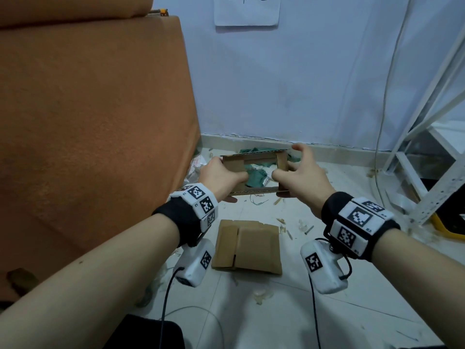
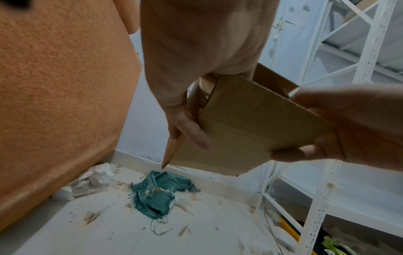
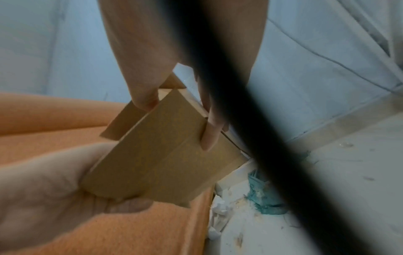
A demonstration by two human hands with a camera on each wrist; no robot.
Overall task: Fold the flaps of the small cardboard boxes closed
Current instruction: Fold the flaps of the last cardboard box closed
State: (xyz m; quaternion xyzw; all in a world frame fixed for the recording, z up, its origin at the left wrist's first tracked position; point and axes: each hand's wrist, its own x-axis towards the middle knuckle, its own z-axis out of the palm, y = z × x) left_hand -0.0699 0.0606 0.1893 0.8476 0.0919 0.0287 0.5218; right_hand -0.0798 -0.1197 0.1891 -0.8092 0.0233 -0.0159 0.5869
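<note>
Left hand [image 1: 218, 175] gripping the left end of a small cardboard box [image 1: 254, 172], thumb hooked over the near edge into the opening, fingers curled underneath. Right hand [image 1: 299, 176] pinching the right end of the same box, thumb on the near edge, lower fingers under it, index finger raised and spread off the far corner. Box held up in the air between both hands, above the floor [image 1: 276, 298], both ends unsealed so the green rag [image 1: 255, 176] on the floor shows straight through. Short side flaps bent partly inward at left and right; long flaps not closed. From the left wrist, a finger [image 2: 196, 132] pressed flat on the box's outer panel [image 2: 250, 124]. From the right wrist, a black strap [image 3: 250, 129] crossing the view, fingers [image 3: 209, 136] clamped on the box's edge [image 3: 157, 155].

Second flattened cardboard box [image 1: 247, 246] lying on the floor nearer the body. Orange fabric-covered block [image 1: 88, 122] to the left, white metal rack [image 1: 427, 159] to the right, wood splinters scattered on the floor.
</note>
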